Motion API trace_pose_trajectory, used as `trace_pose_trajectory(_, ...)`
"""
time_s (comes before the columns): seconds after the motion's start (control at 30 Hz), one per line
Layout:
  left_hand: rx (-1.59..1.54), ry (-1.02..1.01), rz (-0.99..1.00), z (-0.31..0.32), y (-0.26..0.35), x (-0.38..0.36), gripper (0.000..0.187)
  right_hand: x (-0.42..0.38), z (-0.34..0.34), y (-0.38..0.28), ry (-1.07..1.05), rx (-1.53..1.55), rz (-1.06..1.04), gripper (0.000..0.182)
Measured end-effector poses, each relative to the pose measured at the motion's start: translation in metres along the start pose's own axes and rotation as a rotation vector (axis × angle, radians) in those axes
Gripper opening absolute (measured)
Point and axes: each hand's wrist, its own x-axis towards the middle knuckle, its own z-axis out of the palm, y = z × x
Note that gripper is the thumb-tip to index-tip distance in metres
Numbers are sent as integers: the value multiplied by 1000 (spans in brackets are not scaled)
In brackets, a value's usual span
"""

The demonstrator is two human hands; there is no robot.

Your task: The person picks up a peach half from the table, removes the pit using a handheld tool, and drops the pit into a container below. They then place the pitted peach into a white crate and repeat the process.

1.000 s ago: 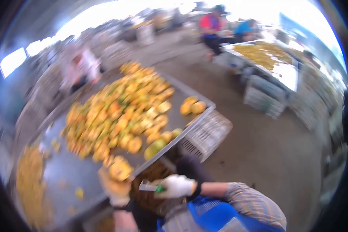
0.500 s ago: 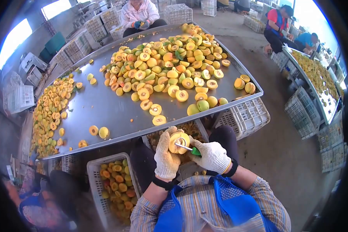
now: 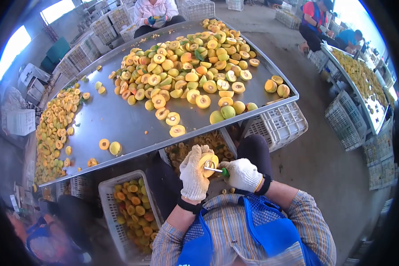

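My left hand (image 3: 193,178), in a white knit glove, is closed around a yellow peach half (image 3: 212,159) in front of my chest, its cut face turned toward my right. My right hand (image 3: 244,175), gloved too, grips a pitting knife (image 3: 225,172) by its green handle. The curved metal tip rests in the middle of the cut face, at the pit. Below and beyond both hands, a crate (image 3: 228,144) of fruit pieces sits between my knees, under the table's edge.
A metal table (image 3: 133,126) carries a large pile of peach halves (image 3: 177,66) and another heap (image 3: 55,128) at its left. Beside my left leg stands a white crate (image 3: 105,195) of peaches. Another crate (image 3: 281,128) is under the right corner. A person (image 3: 157,13) sits opposite.
My view has shifted slightly, so the table appears a little higher and further left. The peach half has turned sideways in my left hand, with the knife still in its middle.
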Motion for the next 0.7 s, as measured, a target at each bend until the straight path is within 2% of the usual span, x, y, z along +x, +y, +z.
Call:
trace_pose_trajectory(0.1, 80, -15, 49, 1, 2, -2, 30, -3, 5, 0, -26, 16, -17, 29)
trace_pose_trajectory(0.17, -36, -129, -11, 4, 5, -4, 26, -5, 11, -8, -80, 133, 15, 25)
trace_pose_trajectory(0.2, -38, -127, -14, 7, 4, -3, 26, -2, 7, -8, -34, 149, -38, 22)
trace_pose_trajectory(0.27, 222, 55, 103, 7, 1, -3, 26, 9, 2, 4, -59, 62, -43, 22)
trace_pose_trajectory(0.3, 226, 58, 98, 5, 2, -5, 26, 14, 4, 10, -110, 26, -53, 22)
trace_pose_trajectory(0.33, 202, 6, 102, 5, 5, -6, 23, 11, 8, 12, -115, 70, -38, 21)
trace_pose_trajectory(0.37, 176, -46, 107, 4, 8, -5, 21, 7, 0, -8, -205, 113, 111, 18)
trace_pose_trajectory(0.4, 117, -157, 89, -2, 8, -1, 20, 5, 15, -1, -228, 220, 57, 18)
trace_pose_trajectory(0.43, 114, -153, 86, -7, 10, 2, 20, 4, 29, 6, -252, 328, 5, 18)
trace_pose_trajectory(0.47, 155, -233, 70, -10, 14, 4, 20, 5, 20, 1, -265, 271, 31, 21)
trace_pose_trajectory(0.5, 198, -312, 53, -12, 16, 6, 20, 7, 8, -5, -189, 102, -21, 20)
trace_pose_trajectory(0.53, 407, -233, 93, -12, 17, 5, 20, 10, 10, 1, -192, 112, -22, 19)
trace_pose_trajectory(0.57, 405, -229, 93, -13, 19, 8, 20, 14, 3, -1, -195, 116, -26, 18)
trace_pose_trajectory(0.63, 260, -511, 12, -19, 24, 13, 23, 11, -8, -15, -561, 298, 147, 17)
trace_pose_trajectory(0.7, -10, -497, -85, -17, 15, 10, 36, 4, 10, -12, -508, 969, -124, 20)
